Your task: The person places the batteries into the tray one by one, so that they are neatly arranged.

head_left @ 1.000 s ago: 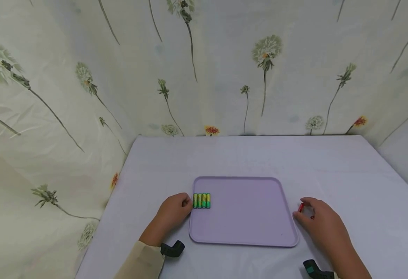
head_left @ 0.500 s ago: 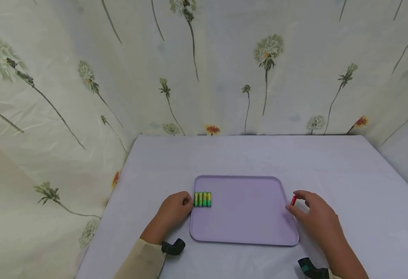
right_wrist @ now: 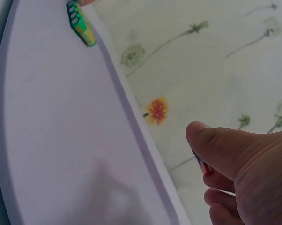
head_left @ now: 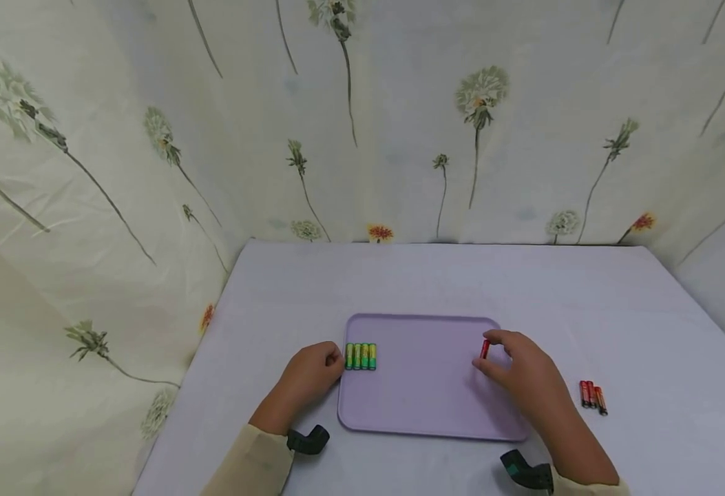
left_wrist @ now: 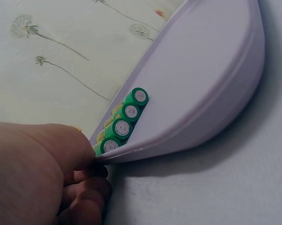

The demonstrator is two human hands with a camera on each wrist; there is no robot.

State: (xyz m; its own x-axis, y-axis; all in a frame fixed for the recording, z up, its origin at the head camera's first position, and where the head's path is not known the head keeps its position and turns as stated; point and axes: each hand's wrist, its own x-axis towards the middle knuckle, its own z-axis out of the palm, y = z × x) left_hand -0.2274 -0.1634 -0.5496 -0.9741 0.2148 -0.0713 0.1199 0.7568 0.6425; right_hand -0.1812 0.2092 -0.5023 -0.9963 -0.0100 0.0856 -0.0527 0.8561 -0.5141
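My right hand (head_left: 521,365) pinches a red battery (head_left: 485,349) between thumb and fingertips, over the right part of the purple tray (head_left: 424,406). In the right wrist view the thumb hides most of this battery (right_wrist: 204,165). On the left, my left hand (head_left: 312,372) grips the tray's left rim, thumb at the edge and the other fingers curled below it, as the left wrist view shows. Right beside that hand, several green-and-yellow batteries (head_left: 361,356) lie side by side in a row inside the tray, against its left rim.
Three red batteries (head_left: 591,395) lie close together on the white-covered table (head_left: 647,331), right of the tray. A flower-patterned cloth (head_left: 399,138) hangs behind the table and at its sides. Each wrist carries a black camera mount (head_left: 526,472).
My right hand has lifted the red battery and carried it left from the table to above the tray. Three red batteries have come into sight. My left hand stays at the rim.
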